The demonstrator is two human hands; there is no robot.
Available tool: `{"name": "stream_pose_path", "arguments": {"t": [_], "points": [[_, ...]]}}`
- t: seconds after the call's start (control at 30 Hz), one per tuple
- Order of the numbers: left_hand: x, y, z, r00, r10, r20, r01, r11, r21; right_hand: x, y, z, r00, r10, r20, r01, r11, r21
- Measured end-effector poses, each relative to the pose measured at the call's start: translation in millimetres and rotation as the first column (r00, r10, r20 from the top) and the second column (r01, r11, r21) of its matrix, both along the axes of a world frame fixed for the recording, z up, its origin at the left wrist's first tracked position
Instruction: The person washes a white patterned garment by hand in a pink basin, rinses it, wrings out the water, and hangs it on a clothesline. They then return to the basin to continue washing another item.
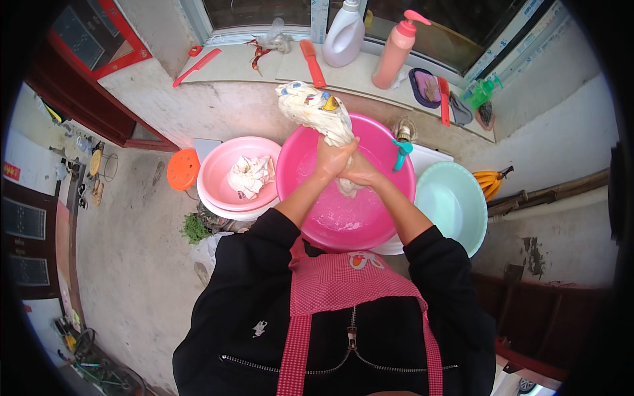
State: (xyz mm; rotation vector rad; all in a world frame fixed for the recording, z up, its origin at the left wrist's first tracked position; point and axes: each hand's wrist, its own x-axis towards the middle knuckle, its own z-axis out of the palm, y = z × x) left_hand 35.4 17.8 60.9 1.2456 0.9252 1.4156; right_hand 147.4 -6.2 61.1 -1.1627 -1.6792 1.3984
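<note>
Both hands grip one wet, bunched cream cloth (pixel 317 111) printed with coloured figures, above a deep pink plastic basin (pixel 391 208). My left hand (pixel 331 156) is closed around its twisted middle. Crossing against it, my right hand (pixel 357 171) holds the lower part. The cloth's wider end sticks out past the basin's far rim, and a short tail hangs below my hands. Water with ripples and a little foam lies in the basin. To the left, a second crumpled white cloth (pixel 251 176) rests in a light pink basin (pixel 213 183).
A teal-handled tap (pixel 402 153) reaches over the basin's right rim, beside a mint green basin (pixel 450 208). Along the windowsill stand a detergent bottle (pixel 343 37), a pink pump bottle (pixel 395 54) and red brushes (pixel 312 63). An orange stool (pixel 184 170) is at the left.
</note>
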Motion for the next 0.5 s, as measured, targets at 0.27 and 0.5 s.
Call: {"name": "stream_pose_path", "arguments": {"t": [0.27, 0.5], "points": [[-3, -3, 23, 0.956, 0.289, 0.049, -0.285, 0.955, -0.080, 11, -37, -42, 0.656, -0.548, -0.519, 0.097, 0.742, -0.663], [9, -50, -3, 0.958, 0.187, 0.219, -0.179, 0.982, -0.056, -23, 2, 15, 0.376, -0.657, -0.654, 0.375, 0.753, -0.541]]}}
